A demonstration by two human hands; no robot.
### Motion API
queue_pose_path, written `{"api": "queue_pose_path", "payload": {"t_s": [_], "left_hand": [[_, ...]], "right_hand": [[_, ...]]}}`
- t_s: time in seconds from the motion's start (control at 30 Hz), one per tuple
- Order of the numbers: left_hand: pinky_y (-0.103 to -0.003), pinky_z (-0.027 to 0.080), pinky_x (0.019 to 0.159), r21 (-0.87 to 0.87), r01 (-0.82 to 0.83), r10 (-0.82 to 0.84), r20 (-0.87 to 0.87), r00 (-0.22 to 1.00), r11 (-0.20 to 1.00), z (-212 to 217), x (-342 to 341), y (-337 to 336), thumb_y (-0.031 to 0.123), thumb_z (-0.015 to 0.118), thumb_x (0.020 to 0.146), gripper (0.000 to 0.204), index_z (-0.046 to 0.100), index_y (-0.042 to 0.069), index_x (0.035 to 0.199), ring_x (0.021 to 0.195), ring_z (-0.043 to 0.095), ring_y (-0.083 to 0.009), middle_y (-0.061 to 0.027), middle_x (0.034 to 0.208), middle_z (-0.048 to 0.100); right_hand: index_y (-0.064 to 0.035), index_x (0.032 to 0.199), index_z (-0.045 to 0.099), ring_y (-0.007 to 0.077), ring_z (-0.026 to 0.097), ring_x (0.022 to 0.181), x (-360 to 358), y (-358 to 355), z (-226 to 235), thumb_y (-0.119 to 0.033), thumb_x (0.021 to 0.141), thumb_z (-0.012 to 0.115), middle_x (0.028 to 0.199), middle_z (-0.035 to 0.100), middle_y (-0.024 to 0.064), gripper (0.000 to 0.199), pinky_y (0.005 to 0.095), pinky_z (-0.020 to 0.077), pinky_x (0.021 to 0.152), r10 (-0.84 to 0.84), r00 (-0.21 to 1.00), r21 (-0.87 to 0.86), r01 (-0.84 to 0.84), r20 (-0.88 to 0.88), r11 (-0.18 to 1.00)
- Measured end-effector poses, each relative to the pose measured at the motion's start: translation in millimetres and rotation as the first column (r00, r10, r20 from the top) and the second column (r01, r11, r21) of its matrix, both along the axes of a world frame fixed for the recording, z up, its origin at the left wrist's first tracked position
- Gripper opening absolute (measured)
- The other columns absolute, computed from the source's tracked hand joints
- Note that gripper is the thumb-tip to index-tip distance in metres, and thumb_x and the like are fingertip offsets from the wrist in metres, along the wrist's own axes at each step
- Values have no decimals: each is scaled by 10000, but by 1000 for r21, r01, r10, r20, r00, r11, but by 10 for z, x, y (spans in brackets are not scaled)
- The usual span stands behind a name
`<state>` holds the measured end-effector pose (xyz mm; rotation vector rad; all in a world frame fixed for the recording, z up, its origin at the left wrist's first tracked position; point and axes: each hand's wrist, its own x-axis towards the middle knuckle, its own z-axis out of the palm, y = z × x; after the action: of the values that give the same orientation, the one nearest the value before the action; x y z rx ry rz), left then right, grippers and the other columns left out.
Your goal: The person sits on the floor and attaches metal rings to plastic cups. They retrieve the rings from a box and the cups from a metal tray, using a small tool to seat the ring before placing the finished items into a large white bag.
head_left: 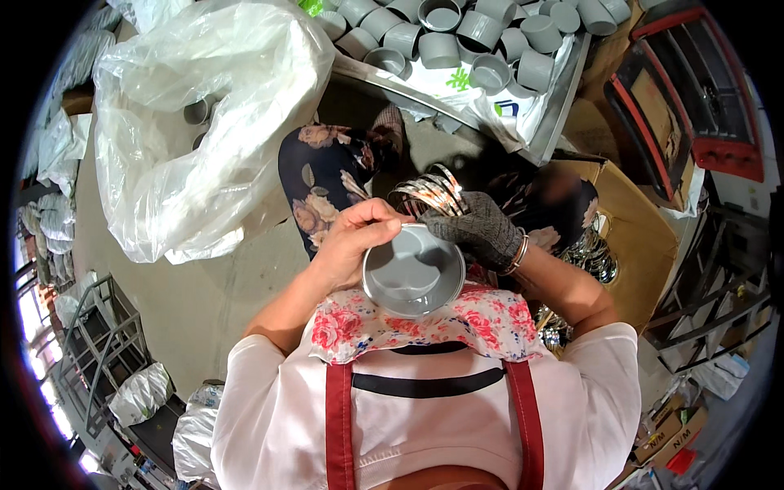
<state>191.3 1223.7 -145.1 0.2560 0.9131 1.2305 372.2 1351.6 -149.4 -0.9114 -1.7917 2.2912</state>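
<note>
A round grey cup [414, 278] with a shiny rim is held in front of my lap, its open mouth facing up toward me. My bare left hand [359, 237] grips the far left of its rim, thumb and fingers closed on the wall. On the other side, my right hand [483, 233] wears a dark grey knitted glove and is closed around several shiny metal rings [427, 193]. Its fingertips reach the cup's far right edge. Whether one ring sits on the cup's rim I cannot tell.
Many grey cups [441, 51] fill a metal-edged tray [563, 114] ahead. A large clear plastic bag [155, 175] with a few cups stands at left. At right, a cardboard box [641, 253] holds shiny rings [594, 257]. A red-and-black slatted frame [690, 90] stands beyond it.
</note>
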Motion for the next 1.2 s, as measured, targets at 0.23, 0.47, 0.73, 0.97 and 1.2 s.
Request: {"api": "queue_pose_path", "payload": {"t_s": [0.23,0.47,0.73,0.97,1.2], "left_hand": [[-365,440,922,454,-401,606,-612,509,796,445,-561,38,212,632,810,401,537,15,1146,1026,557,-206,-121,1115,590],[-422,341,1014,705,-607,793,-578,-190,368,637,-1370,-25,100,454,918,395,414,-61,1276,1235,430,-246,-182,1311,461],[-402,387,1002,483,-437,609,-764,212,759,162,-994,431,40,540,858,365,489,-59,1206,1170,511,-291,-219,1220,539],[-333,408,945,404,-147,427,-799,424,903,272,-819,898,6,623,795,342,570,-45,1129,1069,561,-224,-151,1147,586],[-405,230,1089,295,441,114,-913,391,848,132,-486,1002,400,746,684,829,416,57,1361,1332,311,-298,-159,1436,321]], "right_hand": [[-80,1008,638,250,612,773,-133,933,-291,-272,836,610,859,648,117,260,378,483,688,-98,988,795,156,-122,586],[-62,973,623,361,620,904,-246,2781,-2027,-403,867,481,988,642,193,384,458,484,774,-406,725,812,-370,556,452],[-42,1119,605,363,569,1056,-413,3104,-3089,-371,869,460,1149,590,209,439,430,445,906,-247,530,538,-512,811,669],[-40,828,633,130,556,640,-375,2725,-1127,-159,828,653,665,596,58,120,298,469,615,-97,925,375,-51,366,925],[-32,915,639,118,545,677,-239,1174,-330,-231,847,613,756,589,38,212,288,464,633,471,882,483,-410,-6,774]]}}
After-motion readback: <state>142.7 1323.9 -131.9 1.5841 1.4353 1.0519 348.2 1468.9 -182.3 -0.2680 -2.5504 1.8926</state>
